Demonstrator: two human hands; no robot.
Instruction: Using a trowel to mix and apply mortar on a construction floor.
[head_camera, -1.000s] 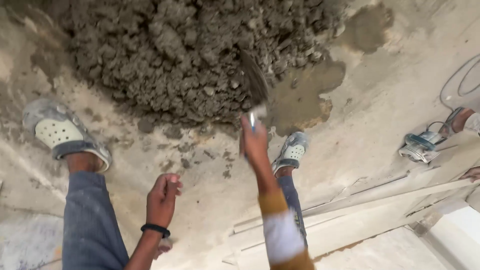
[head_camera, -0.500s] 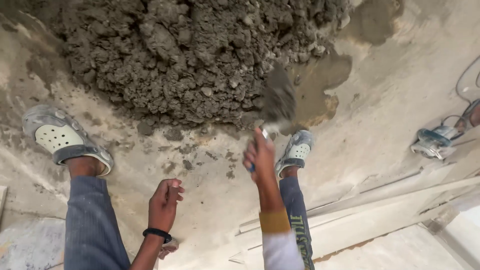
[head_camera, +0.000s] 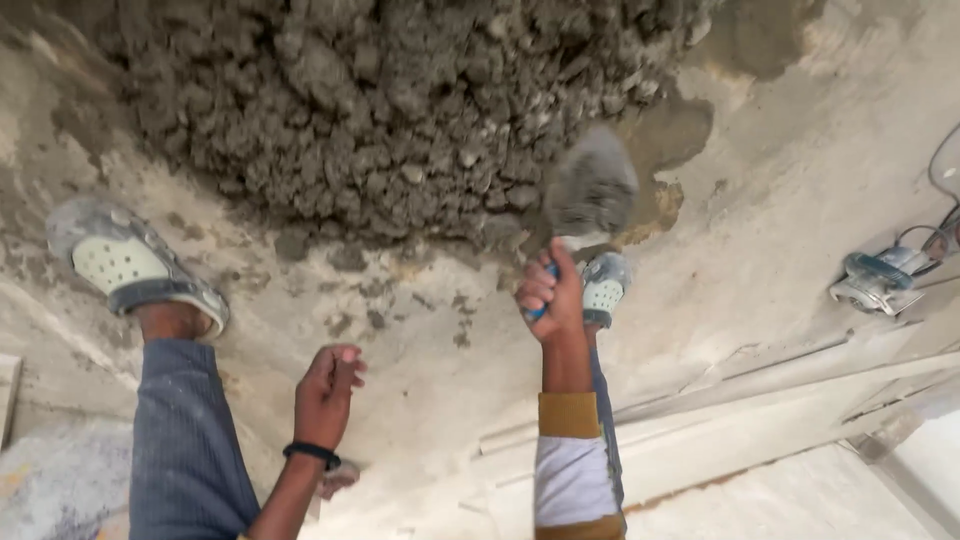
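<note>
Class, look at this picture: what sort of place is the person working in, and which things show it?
Probably a building site: a big heap of wet grey mortar on a rough cement-stained floor, a mortar-caked trowel in the right hand, and a corded power tool nearby.

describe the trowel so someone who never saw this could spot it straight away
Start at the big grey lumpy mortar heap filling the top of the view. At its lower right edge, the right hand grips a blue-handled trowel with a flat metal blade caked in grey mortar. It is the only tool in a hand; the left hand is empty, and the power tool lies far right.
</note>
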